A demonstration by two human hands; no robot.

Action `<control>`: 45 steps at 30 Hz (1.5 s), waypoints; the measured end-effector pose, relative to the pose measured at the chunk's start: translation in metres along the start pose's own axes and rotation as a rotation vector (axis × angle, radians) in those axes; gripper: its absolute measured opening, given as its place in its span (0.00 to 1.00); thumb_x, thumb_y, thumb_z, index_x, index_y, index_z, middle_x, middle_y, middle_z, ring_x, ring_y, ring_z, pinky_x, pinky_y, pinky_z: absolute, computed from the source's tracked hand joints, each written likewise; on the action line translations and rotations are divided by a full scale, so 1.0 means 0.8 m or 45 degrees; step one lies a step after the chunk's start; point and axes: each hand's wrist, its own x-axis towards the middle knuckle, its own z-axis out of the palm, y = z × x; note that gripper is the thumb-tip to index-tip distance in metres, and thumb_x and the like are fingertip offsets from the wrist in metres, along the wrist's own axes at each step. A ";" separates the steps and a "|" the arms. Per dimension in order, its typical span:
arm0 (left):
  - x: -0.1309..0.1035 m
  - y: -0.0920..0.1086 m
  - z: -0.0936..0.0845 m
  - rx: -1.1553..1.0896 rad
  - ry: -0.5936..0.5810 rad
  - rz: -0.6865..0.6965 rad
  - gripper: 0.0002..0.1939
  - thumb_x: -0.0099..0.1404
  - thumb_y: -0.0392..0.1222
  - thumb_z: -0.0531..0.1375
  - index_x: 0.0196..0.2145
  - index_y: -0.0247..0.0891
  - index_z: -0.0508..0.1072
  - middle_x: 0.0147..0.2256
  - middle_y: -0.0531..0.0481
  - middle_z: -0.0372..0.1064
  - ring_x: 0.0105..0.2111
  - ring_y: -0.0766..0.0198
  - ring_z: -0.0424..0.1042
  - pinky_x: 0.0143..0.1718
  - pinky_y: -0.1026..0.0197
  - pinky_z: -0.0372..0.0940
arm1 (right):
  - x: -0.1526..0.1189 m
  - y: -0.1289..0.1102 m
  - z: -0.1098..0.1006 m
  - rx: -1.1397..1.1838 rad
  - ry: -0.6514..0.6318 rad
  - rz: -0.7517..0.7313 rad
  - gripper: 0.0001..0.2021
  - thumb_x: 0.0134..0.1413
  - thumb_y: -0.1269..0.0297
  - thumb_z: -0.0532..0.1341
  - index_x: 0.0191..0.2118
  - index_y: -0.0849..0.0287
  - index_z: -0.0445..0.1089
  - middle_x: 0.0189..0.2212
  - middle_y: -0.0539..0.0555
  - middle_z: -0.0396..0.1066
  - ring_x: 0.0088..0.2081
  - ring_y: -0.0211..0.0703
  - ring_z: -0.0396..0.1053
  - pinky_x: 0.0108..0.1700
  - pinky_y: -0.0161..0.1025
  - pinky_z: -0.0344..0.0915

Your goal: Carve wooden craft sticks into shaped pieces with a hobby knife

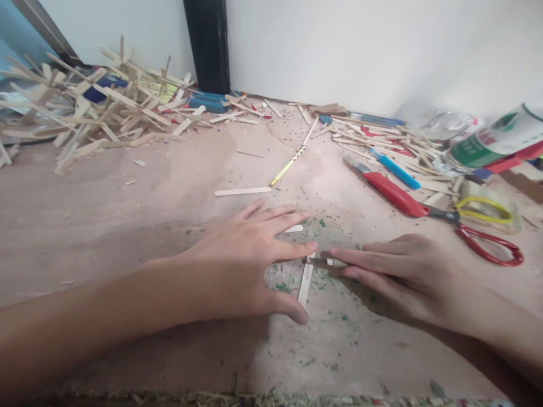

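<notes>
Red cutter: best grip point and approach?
I'd pinch the red cutter mid-handle, fingers across its narrow width, coming down from above and the near side. It lies flat and slanted, its handle thick and ribbed; the blue pen and sticks crowd its far side. Avoid the grey end.

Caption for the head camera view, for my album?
Left hand steadies a wooden stick while the right works a small tool on it.

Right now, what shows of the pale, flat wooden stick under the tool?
The pale, flat wooden stick lies slanted on the pinkish tabletop. Its near end meets the left hand's thumb, its far end the index finger. Marks show on its face; the right hand's slim, metal-collared tool touches it near the far end.
</notes>
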 end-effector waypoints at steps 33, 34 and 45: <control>0.007 0.011 -0.015 -0.066 -0.150 -0.116 0.52 0.66 0.80 0.75 0.77 0.53 0.76 0.86 0.44 0.51 0.86 0.37 0.50 0.87 0.28 0.40 | -0.003 0.002 0.007 -0.126 -0.006 -0.067 0.15 0.87 0.66 0.61 0.67 0.59 0.82 0.36 0.51 0.84 0.27 0.39 0.78 0.29 0.40 0.67; 0.008 0.012 -0.016 -0.061 -0.166 -0.118 0.52 0.66 0.80 0.75 0.78 0.52 0.75 0.86 0.44 0.50 0.87 0.37 0.50 0.87 0.28 0.40 | -0.003 0.002 0.006 -0.107 -0.023 -0.058 0.15 0.87 0.65 0.62 0.67 0.58 0.82 0.38 0.53 0.86 0.29 0.39 0.80 0.30 0.40 0.69; -0.001 0.000 0.003 -0.026 0.054 0.033 0.51 0.65 0.81 0.75 0.76 0.51 0.77 0.83 0.41 0.58 0.84 0.36 0.56 0.86 0.28 0.43 | 0.002 0.004 -0.009 -0.053 -0.078 -0.051 0.13 0.85 0.67 0.63 0.64 0.55 0.84 0.33 0.52 0.85 0.26 0.41 0.79 0.26 0.41 0.68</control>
